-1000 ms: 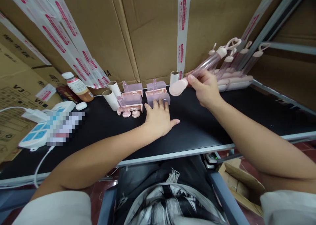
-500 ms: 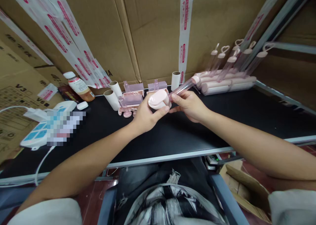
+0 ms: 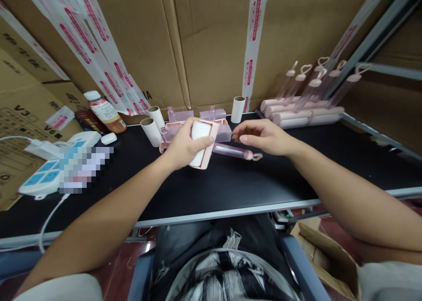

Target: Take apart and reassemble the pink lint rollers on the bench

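Observation:
My left hand (image 3: 183, 146) is closed around a pink lint roller (image 3: 207, 149), its thumb across the front. A white roll (image 3: 199, 143) shows inside the pink frame, tilted above the black table. A clear pinkish handle tube (image 3: 232, 151) extends right from behind the frame and ends in a small loop; whether it is joined to the frame is hidden. My right hand (image 3: 263, 136) hovers above and right of the tube, fingers loosely bent and apart, holding nothing. Behind the left hand are pink and clear roller parts (image 3: 180, 116), partly covered.
White cardboard tubes (image 3: 238, 109) stand along the back. Pink lint rollers (image 3: 308, 116) with upright clear handles are at back right. A power strip (image 3: 62, 164), a bottle (image 3: 105, 111) and a white case (image 3: 108, 138) are on the left. Cardboard (image 3: 211, 50) walls the back.
My right hand has let go of the clear handle tube and moved slightly right. The lint roller has been turned, so its white roll now shows and the tube points right and slightly down.

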A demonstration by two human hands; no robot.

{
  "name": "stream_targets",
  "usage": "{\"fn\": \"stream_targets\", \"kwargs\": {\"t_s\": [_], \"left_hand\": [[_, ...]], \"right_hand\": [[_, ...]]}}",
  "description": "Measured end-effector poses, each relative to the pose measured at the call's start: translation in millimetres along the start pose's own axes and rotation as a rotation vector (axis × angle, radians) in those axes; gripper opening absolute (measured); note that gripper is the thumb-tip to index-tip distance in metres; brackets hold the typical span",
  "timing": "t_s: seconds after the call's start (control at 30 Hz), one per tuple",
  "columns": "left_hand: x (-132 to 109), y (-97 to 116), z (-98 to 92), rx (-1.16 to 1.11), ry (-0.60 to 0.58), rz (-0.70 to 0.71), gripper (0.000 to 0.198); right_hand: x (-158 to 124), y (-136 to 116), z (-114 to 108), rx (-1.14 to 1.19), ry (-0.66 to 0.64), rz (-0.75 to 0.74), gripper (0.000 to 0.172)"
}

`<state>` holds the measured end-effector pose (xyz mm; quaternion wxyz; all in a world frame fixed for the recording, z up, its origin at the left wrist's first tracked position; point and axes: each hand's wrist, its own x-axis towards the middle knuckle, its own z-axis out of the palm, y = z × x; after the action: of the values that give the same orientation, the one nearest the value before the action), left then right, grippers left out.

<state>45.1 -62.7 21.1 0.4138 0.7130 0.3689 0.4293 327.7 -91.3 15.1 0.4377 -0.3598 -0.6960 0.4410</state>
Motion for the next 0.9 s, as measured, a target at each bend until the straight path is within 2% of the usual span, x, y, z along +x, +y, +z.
{"fn": "stream_targets", "kwargs": {"t_s": [0.1,0.17,0.3,0.4,0.5,0.63,0.77,0.9], "left_hand": [[-7,6,13.8,0.074,-0.115,-0.103,0.052],[-11,7,23.4,0.052,-0.213,-0.192,0.051],[-13,3,37.8,-0.023,-0.36,-0.368,0.048],[-13,1,40.2,-0.018,-0.415,-0.409,0.046],[-13,4,36.6,0.002,-0.485,-0.407,0.05],[-13,9,31.1,-0.013,-0.645,-0.44,0.053],[-13,8,31.1,0.003,-0.626,-0.457,0.053],[-14,3,34.3,-0.039,-0.613,-0.462,0.053]], "right_hand": [[0,2,12,0.078,-0.055,-0.087,0.047],[3,6,22,0.137,-0.077,-0.083,0.046],[9,17,31,0.221,-0.16,0.136,0.036],[11,24,30,0.334,-0.221,0.303,0.033],[11,27,28,0.399,-0.284,0.37,0.032],[10,25,33,0.447,-0.332,0.434,0.03],[11,23,40,0.444,-0.237,0.448,0.028],[14,23,41,0.39,-0.236,0.417,0.025]]}}
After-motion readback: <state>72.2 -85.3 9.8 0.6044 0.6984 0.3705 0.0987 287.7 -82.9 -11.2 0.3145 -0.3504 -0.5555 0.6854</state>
